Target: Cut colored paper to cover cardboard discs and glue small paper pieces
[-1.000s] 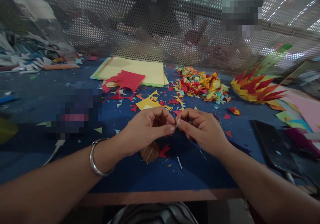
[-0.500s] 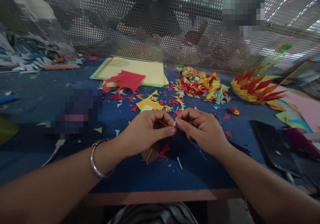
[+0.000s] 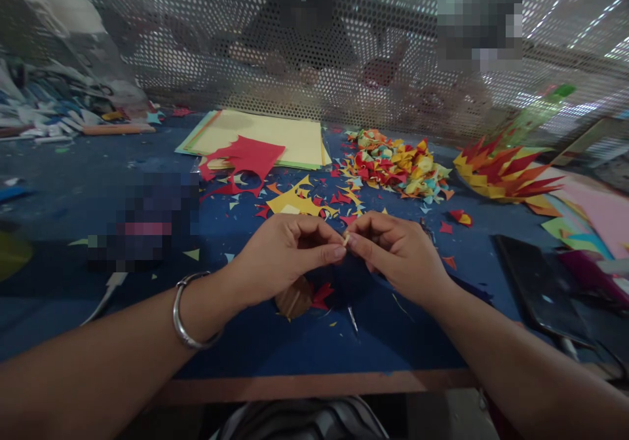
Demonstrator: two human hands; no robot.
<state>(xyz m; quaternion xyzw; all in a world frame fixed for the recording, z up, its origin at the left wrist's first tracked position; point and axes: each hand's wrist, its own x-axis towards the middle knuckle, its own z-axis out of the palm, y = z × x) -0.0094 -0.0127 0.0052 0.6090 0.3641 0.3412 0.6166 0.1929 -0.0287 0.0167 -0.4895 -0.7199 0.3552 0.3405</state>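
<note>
Fingertips of my left hand (image 3: 299, 250) and my right hand (image 3: 388, 243) meet over the table, pinching a small pale yellow piece of paper (image 3: 346, 239) between them. Its exact shape is mostly covered by the fingers. Below my left hand lies a round brown disc (image 3: 295, 298), with a red paper scrap (image 3: 322, 294) beside it. A thin metallic tool (image 3: 353, 321) rests on the table under the hands. Just beyond the fingers are a cut yellow sheet (image 3: 295, 198) and a cut red sheet (image 3: 255, 162).
Behind the hands are a stack of coloured paper (image 3: 275, 129) and a pile of small folded paper pieces (image 3: 393, 162). A spiky paper flower (image 3: 501, 175) and a phone (image 3: 540, 289) lie on the right. A perforated metal screen (image 3: 196, 54) borders the back.
The hands stay nearly in place, still pinched together. The pale piece between the fingertips shows at a slightly different angle, and the view has shifted a little.
</note>
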